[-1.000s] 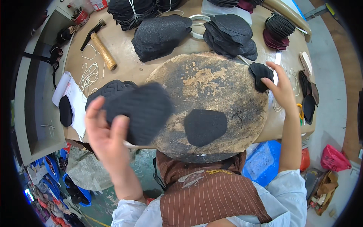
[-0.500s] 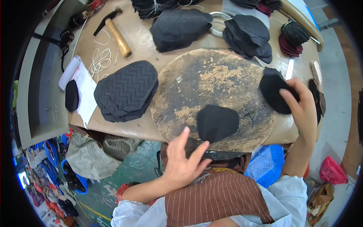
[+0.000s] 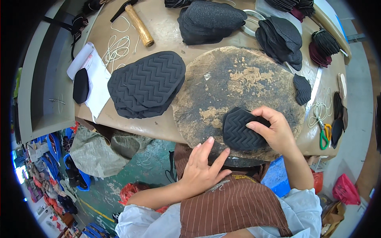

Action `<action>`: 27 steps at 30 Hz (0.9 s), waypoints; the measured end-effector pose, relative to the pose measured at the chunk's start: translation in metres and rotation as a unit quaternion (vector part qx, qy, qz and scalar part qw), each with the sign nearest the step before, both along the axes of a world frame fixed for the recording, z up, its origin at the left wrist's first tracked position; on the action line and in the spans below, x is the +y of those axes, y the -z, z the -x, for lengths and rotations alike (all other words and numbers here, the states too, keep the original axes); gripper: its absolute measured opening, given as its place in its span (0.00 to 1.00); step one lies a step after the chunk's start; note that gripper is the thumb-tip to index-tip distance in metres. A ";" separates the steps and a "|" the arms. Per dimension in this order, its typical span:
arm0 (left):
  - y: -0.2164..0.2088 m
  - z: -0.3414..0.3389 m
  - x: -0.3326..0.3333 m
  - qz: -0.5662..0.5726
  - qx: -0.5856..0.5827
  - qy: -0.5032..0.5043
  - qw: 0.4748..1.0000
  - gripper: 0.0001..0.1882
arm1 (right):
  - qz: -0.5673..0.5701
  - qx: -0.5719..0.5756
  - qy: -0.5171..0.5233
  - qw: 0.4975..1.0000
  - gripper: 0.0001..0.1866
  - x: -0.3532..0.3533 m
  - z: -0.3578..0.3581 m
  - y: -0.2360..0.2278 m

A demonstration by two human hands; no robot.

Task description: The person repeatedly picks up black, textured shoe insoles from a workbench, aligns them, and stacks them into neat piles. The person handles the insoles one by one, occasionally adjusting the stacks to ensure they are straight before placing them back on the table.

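A round, worn wooden block [image 3: 202, 91] lies on the table in front of me. Over its near part is a rounded black quilted fabric piece [image 3: 243, 133] with zigzag stitching; a dark layer shows at its upper edge. My right hand [image 3: 278, 131] pinches this piece at its right side between thumb and fingers. Beside the block's near edge, my left hand [image 3: 202, 170] is open, fingers spread, holding nothing. A small zigzag piece [image 3: 302, 89] rests at the block's right edge. Left of the block sits a stack of larger zigzag-quilted pieces [image 3: 147, 83].
A hammer [image 3: 139, 25] and loose white cord [image 3: 116, 49] lie at the far left. Black fabric stacks [image 3: 279, 39] fill the back. Scissors [image 3: 325, 137] with green and orange handles lie at right, near a metal ruler [image 3: 314, 89]. White paper [image 3: 97, 93] lies left.
My right hand has moved left from the block's right edge, bringing a fabric piece over the plain black one on the block. My left hand stays open near the edge. The view has shifted slightly.
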State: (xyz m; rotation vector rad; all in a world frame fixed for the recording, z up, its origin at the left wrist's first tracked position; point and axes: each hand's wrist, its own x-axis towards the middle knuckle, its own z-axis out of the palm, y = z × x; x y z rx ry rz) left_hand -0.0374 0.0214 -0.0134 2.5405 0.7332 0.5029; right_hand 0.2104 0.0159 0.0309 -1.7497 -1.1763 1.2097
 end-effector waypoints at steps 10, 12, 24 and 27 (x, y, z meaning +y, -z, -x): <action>0.009 0.002 -0.001 0.000 -0.006 0.015 1.000 0.37 | 0.027 0.019 0.007 0.999 0.09 0.000 0.001 0.002; 0.010 0.002 -0.001 -0.004 -0.009 0.007 1.000 0.37 | 0.028 0.006 0.005 1.000 0.09 0.001 0.002 0.002; -0.006 -0.008 0.008 -0.064 0.081 0.042 0.994 0.39 | 0.043 -0.052 0.048 0.997 0.10 0.003 0.006 0.006; -0.015 -0.017 0.022 -0.080 0.102 0.093 0.987 0.37 | 0.057 -0.041 0.055 0.996 0.11 0.005 0.007 0.006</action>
